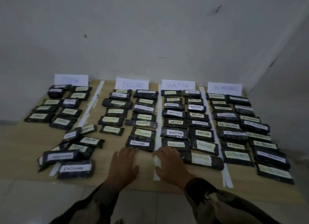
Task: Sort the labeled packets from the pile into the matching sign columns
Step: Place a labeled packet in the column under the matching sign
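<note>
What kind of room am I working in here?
Probably a bare indoor corner, with sorting done at floor level: plain white walls, a light wooden board over pale floor tiles, and handwritten white paper signs propped up.

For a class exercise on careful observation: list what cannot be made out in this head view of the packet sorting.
- FINISH sign: lettering faint and blurred.
- Pile at lower left: overlapping packets cover the lower ones' labels.
- Nearest ON PROGRESS packet: label washed out by blur near the edge.
- Left hand and right hand: palms down, hiding the board beneath.
</note>
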The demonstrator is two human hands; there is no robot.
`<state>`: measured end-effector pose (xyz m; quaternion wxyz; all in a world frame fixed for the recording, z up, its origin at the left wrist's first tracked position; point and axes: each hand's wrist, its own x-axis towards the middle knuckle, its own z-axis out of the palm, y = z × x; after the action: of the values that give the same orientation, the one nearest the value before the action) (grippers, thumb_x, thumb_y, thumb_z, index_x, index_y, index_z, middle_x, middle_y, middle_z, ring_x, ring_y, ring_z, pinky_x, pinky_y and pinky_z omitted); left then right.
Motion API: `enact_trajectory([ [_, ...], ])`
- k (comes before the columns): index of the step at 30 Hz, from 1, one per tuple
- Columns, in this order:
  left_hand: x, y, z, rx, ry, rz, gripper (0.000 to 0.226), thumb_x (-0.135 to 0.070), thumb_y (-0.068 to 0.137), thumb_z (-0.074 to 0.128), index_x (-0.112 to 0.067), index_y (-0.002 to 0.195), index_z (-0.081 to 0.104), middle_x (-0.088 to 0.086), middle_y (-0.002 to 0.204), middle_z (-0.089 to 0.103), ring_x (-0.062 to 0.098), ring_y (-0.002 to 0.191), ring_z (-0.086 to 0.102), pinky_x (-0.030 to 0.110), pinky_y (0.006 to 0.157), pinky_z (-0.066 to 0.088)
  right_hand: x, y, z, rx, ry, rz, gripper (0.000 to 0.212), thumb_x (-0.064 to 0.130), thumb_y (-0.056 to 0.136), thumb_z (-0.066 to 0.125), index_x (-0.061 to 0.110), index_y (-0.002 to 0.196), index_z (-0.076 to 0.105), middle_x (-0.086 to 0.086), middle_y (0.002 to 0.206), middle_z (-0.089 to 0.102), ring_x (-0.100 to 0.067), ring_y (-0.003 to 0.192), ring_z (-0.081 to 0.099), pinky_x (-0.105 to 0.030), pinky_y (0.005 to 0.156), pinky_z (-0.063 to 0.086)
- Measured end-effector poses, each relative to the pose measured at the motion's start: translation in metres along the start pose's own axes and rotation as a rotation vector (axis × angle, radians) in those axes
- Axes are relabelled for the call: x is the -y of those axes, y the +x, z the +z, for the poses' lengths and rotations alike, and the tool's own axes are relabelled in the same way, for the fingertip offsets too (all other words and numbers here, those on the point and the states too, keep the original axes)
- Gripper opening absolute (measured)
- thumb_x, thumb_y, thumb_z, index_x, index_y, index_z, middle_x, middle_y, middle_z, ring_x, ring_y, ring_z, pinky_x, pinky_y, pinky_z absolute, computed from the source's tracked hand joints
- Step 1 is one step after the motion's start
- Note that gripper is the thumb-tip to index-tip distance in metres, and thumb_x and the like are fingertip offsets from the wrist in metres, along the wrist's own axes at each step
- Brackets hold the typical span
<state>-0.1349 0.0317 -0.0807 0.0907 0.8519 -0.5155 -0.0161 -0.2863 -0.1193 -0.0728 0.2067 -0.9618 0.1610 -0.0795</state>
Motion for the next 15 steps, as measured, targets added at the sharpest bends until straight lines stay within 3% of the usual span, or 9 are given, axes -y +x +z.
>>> enact_trajectory([
  [4,0.045,-0.016,-0.015,-0.003,0.009,-0.079,0.061,-0.050,0.065,0.044,-0.016,0.112,0.062,0.006,0.108,0.065,0.029,0.099,0.063,0.045,0.077,0.053,0.041,0.028,0.021,0.056,0.025,-0.039,0.049,0.032,0.066,0.052,0.018,0.112,0.058,-0.004,0.104,0.056,-0.027,0.098,0.053,-0.038,0.079,0.039],
  [8,0.093,-0.034,-0.032,-0.009,-0.016,-0.169,0.058,-0.044,0.065,0.053,-0.016,0.115,0.062,0.007,0.113,0.064,0.031,0.106,0.060,0.049,0.082,0.051,0.082,0.054,0.040,0.129,0.025,-0.049,0.051,0.030,0.073,0.053,0.016,0.122,0.054,-0.008,0.117,0.052,-0.029,0.111,0.047,-0.042,0.089,0.036],
  [12,0.136,-0.051,-0.044,-0.027,-0.048,-0.221,0.056,-0.041,0.065,0.043,-0.013,0.110,0.063,0.007,0.107,0.065,0.030,0.099,0.062,0.047,0.077,0.052,0.117,0.078,0.057,0.199,-0.005,-0.050,0.058,0.036,0.073,0.047,0.019,0.128,0.048,-0.006,0.121,0.048,-0.029,0.112,0.045,-0.039,0.090,0.034],
  [15,0.170,-0.057,-0.048,-0.011,-0.057,-0.252,0.050,-0.027,0.061,0.051,-0.011,0.107,0.064,0.008,0.107,0.064,0.032,0.100,0.061,0.047,0.078,0.052,0.147,0.095,0.074,0.260,-0.044,-0.034,0.056,0.035,0.078,0.049,0.020,0.132,0.044,-0.004,0.127,0.045,-0.028,0.114,0.043,-0.038,0.089,0.034],
])
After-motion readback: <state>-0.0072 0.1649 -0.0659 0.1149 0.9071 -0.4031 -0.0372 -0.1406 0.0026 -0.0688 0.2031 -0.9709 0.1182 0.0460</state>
